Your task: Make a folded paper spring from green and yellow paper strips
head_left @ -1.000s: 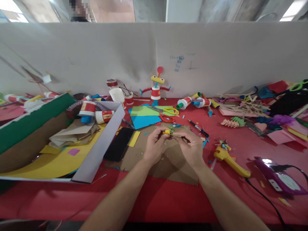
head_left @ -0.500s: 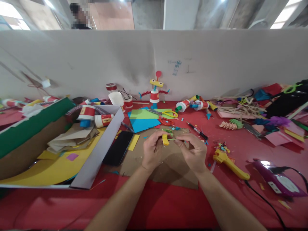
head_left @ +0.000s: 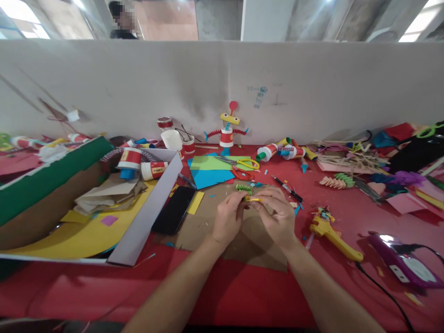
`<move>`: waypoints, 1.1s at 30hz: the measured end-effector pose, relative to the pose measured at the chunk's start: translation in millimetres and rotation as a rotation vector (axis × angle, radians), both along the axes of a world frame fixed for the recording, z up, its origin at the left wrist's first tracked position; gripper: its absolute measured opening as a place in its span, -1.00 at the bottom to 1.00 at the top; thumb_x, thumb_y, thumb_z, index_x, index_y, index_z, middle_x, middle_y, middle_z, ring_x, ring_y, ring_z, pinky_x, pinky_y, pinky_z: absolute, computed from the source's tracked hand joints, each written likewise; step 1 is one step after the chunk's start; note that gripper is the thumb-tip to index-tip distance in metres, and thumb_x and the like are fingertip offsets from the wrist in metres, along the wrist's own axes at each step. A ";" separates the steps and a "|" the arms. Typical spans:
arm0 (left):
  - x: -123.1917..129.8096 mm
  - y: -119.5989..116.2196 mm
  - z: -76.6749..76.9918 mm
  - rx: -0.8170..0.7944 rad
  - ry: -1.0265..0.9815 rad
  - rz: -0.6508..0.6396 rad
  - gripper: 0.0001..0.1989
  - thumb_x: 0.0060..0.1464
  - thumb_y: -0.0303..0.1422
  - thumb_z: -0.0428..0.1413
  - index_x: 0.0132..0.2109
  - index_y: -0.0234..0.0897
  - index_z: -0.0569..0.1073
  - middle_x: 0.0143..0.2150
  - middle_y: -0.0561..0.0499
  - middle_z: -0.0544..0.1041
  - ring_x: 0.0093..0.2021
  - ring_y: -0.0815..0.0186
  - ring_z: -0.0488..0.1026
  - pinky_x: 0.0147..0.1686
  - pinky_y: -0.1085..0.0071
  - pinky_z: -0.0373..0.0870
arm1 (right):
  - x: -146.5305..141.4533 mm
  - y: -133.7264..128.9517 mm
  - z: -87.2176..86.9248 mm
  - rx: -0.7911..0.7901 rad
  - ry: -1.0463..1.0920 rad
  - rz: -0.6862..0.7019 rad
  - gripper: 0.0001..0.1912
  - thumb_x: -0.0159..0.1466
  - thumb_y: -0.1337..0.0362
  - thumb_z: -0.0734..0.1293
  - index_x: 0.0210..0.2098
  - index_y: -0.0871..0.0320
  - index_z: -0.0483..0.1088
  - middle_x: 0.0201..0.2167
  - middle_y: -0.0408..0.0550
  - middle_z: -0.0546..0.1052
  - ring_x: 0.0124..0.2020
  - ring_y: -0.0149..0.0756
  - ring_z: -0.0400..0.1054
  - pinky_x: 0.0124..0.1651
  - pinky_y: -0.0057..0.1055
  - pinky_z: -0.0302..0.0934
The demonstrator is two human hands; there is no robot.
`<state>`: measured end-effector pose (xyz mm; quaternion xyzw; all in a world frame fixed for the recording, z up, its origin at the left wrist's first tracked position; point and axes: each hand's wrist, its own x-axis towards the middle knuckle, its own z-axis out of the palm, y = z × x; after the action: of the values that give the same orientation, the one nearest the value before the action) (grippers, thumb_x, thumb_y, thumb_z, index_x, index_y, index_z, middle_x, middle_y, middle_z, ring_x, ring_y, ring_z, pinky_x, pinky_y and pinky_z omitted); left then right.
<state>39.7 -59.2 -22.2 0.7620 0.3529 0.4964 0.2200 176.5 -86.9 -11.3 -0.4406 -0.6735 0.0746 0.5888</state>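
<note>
Over the brown cardboard, my left hand (head_left: pixel 228 217) and my right hand (head_left: pixel 278 212) meet fingertip to fingertip. Between them runs a small yellow paper strip (head_left: pixel 255 200), seen edge-on and pinched by both hands. Part of it is hidden behind my fingers. Just beyond my fingertips lies a green folded-paper spring (head_left: pixel 243 188). The brown cardboard (head_left: pixel 256 256) lies flat on the red table under both hands.
To the left are a black phone (head_left: pixel 174 210) and an open box (head_left: pixel 126 231) with paper and cup figures. Scissors (head_left: pixel 248 163) lie on coloured sheets ahead, before a paper-cup robot (head_left: pixel 226 138). At right are a yellow glue gun (head_left: pixel 335 240) and a purple device (head_left: pixel 404 263).
The yellow strip has turned from facing me to edge-on, and my right fingers have closed onto it. The thin green strip seen between my hands before no longer shows. The view shifted slightly.
</note>
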 end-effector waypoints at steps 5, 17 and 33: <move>1.0 0.9 -2.8 -0.174 -0.028 -0.027 -0.72 0.04 -0.55 -0.07 -0.15 -0.23 0.42 -0.31 -0.03 0.48 -0.44 0.41 0.39 -0.37 0.48 0.32 | 0.4 0.1 -0.9 -0.044 0.048 -0.021 -0.90 0.14 0.36 0.35 -0.38 0.05 0.49 -0.38 -0.10 0.48 -0.29 -0.27 0.34 -0.17 -0.25 0.25; 1.0 9.6 2.4 -1.357 -0.921 -0.474 -0.91 -0.12 -0.50 0.17 -0.36 -0.38 0.49 -0.44 0.00 0.45 -0.47 0.48 0.35 -0.39 0.55 0.29 | -0.2 7.8 -2.7 -0.247 0.015 0.073 -0.65 0.05 0.23 0.42 -0.14 0.00 0.40 -0.14 -0.05 0.42 -0.06 -0.19 0.28 0.01 -0.19 0.15; 4.8 3.7 2.0 -1.600 -1.112 -0.561 -0.94 0.01 -0.45 0.11 -0.34 -0.37 0.44 -0.52 0.05 0.39 -0.48 0.44 0.38 -0.28 0.43 0.36 | 0.6 9.6 -8.0 -0.170 0.022 0.049 -0.98 0.10 0.30 0.37 -0.43 0.07 0.43 -0.29 -0.10 0.39 -0.20 -0.27 0.27 -0.12 -0.31 0.17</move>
<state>44.4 -55.5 -20.3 0.1073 0.2376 0.3290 0.9076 177.1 -77.3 -19.3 -0.4713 -0.6688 0.1508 0.5548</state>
